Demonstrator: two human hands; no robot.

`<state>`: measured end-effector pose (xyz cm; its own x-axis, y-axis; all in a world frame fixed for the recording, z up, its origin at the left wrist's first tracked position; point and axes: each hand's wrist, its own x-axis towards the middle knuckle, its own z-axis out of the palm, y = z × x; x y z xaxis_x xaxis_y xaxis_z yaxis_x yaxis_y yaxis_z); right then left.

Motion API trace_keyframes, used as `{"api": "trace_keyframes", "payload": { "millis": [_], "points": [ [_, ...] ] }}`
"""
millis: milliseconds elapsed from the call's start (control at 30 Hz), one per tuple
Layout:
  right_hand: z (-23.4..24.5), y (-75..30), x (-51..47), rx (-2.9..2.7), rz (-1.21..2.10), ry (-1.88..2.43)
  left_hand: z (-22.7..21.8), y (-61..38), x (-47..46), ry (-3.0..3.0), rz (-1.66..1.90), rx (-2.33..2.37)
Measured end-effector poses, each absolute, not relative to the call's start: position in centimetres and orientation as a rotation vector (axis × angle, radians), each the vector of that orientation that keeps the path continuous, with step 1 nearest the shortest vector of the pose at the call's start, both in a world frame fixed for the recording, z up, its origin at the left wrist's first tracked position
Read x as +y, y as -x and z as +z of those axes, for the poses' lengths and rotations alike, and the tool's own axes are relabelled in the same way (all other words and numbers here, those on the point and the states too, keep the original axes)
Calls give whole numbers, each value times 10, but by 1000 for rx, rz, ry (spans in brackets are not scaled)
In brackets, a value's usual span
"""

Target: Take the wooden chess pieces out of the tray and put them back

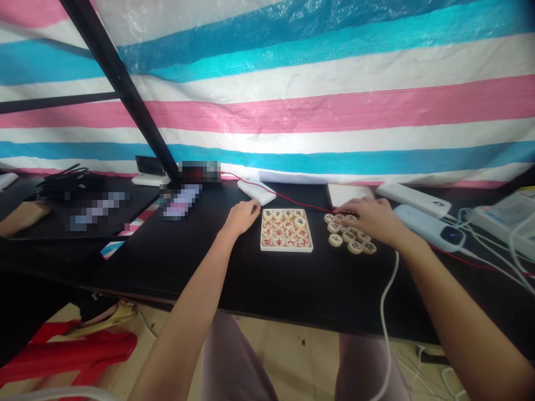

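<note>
A square white box (287, 249) of xiangqi pieces stands on the black table, its round wooden discs lying in rows with black characters at the back and red ones in front. Beside its back left corner rests my left hand (242, 216), fingers curled in, with nothing visible in them. Whether it touches the box is hard to see. To the right of the box lies a loose cluster of black-character xiangqi pieces (349, 236). My right hand (370, 217) reaches over the back of this cluster with its fingers stretched out, covering some of the discs.
Behind the pieces are a white box lid (349, 192) and a white box (257, 191), with a thin red cable between. Power banks (413, 199) and white cables lie at right. Another person's hand (27, 216) rests far left. A striped tarp (334, 117) hangs behind.
</note>
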<state>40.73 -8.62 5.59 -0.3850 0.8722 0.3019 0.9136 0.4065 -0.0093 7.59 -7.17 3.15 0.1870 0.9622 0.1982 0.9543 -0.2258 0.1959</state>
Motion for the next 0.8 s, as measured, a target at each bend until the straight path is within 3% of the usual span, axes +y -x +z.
{"api": "trace_keyframes", "payload": {
  "millis": [800],
  "points": [
    [50,-332,-106,-2227,-216,1238,28,-76,-67,-2392,421,1957]
  ]
}}
